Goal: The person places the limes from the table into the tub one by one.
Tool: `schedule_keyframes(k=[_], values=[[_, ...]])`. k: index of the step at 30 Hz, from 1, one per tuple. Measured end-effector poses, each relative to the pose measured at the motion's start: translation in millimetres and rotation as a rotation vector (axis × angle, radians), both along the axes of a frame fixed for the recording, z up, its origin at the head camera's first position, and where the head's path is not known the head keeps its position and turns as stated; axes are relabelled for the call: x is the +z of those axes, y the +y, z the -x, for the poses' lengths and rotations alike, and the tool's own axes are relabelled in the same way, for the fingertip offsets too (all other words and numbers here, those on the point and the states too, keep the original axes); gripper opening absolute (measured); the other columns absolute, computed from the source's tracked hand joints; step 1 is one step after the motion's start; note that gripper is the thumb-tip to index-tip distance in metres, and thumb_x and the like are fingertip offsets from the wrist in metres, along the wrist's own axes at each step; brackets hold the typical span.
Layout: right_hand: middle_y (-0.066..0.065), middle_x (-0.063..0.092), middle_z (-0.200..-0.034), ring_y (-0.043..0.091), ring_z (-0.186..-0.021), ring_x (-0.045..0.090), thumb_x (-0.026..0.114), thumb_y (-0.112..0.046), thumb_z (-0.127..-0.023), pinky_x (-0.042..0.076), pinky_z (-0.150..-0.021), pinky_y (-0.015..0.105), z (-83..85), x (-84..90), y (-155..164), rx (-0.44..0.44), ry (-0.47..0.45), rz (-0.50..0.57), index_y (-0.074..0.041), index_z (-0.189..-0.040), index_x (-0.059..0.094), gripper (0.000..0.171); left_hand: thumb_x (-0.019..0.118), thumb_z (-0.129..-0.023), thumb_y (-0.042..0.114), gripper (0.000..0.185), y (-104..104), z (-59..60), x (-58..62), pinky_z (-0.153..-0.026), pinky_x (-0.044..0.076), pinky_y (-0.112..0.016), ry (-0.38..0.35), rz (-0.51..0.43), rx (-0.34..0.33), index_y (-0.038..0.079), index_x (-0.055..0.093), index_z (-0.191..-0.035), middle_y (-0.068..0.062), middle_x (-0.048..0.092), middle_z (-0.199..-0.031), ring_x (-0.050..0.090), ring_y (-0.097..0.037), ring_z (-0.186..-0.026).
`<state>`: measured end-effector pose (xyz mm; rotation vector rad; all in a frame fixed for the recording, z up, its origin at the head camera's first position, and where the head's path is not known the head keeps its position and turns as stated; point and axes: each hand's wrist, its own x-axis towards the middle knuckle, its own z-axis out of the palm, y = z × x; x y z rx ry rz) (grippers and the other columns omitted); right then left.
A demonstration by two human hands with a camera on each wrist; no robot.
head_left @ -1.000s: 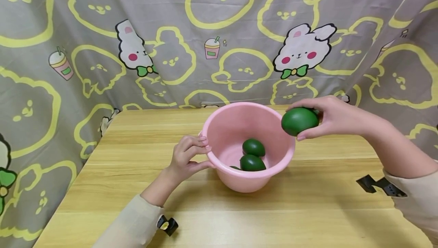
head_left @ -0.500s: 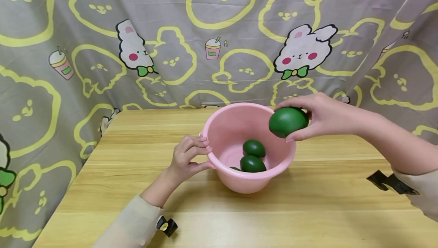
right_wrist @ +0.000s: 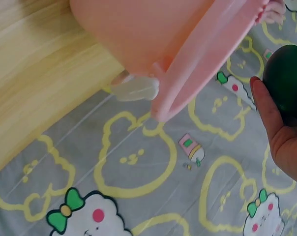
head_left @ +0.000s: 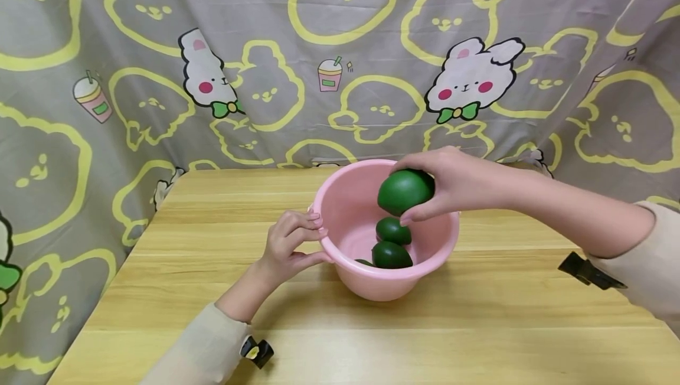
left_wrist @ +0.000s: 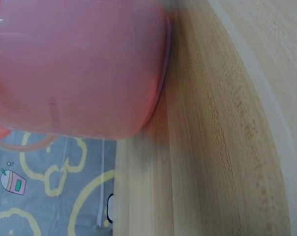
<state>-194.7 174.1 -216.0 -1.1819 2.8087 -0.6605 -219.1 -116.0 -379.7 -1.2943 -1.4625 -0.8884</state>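
Observation:
A pink plastic basin stands on the wooden table. Inside it lie two dark green avocados and the edge of a third. My right hand grips another green avocado over the basin's opening; the right wrist view shows that avocado against my palm. My left hand pinches the basin's left rim, thumb below and fingers on top. The left wrist view shows the basin's outer wall close up.
A grey curtain with yellow outlines and cartoon rabbits hangs behind the table and around its sides. Bare wood lies in front of the basin and to both sides. A small black clip sits on my right sleeve.
My right hand has carried the avocado leftward from beside the basin's right rim to above its inside. The left hand and the basin have stayed put.

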Motion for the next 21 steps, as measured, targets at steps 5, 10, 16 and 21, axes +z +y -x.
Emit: schedule_keyframes(k=[5, 10, 16, 21], values=[[-0.007, 0.066, -0.092, 0.005, -0.077, 0.061, 0.083, -0.041, -0.07, 0.056, -0.067, 0.024, 4.3, -4.2, -15, 0.018, -0.014, -0.019, -0.014, -0.109, 0.063, 0.051, 0.07, -0.081, 0.042, 0.043, 0, -0.6, 0.4, -0.085, 0.057, -0.034, 0.001, 0.0, 0.001, -0.001, 0.069, -0.083, -0.012, 0.062, -0.084, 0.061, -0.03, -0.083], [-0.005, 0.066, -0.093, 0.007, -0.078, 0.061, 0.083, -0.038, -0.07, 0.056, -0.068, 0.025, 5.3, -6.5, -22, 0.016, -0.02, -0.023, -0.012, -0.109, 0.062, 0.051, 0.07, -0.081, 0.042, 0.043, 1, -1.0, 0.6, -0.085, 0.057, -0.034, -0.004, 0.005, 0.0, -0.001, 0.069, -0.084, -0.012, 0.062, -0.084, 0.061, -0.03, -0.084], [-0.001, 0.067, -0.098, 0.01, -0.082, 0.063, 0.083, -0.039, -0.07, 0.057, -0.072, 0.027, 8.3, -7.9, -29, 0.0, -0.009, -0.045, -0.009, -0.115, 0.061, 0.058, 0.07, -0.081, 0.042, 0.043, 1, -1.5, 0.8, -0.086, 0.057, -0.033, -0.012, 0.009, -0.001, -0.001, 0.069, -0.084, -0.012, 0.062, -0.084, 0.061, -0.03, -0.084], [0.004, 0.062, -0.123, 0.019, -0.11, 0.06, 0.082, -0.049, -0.068, 0.054, -0.093, 0.036, 12.0, -4.8, -36, -0.027, 0.013, -0.087, -0.008, -0.13, 0.052, 0.08, 0.07, -0.081, 0.041, 0.042, 0, -1.2, 0.6, -0.085, 0.057, -0.032, -0.01, 0.004, -0.006, -0.001, 0.069, -0.083, -0.012, 0.062, -0.083, 0.061, -0.03, -0.083]])
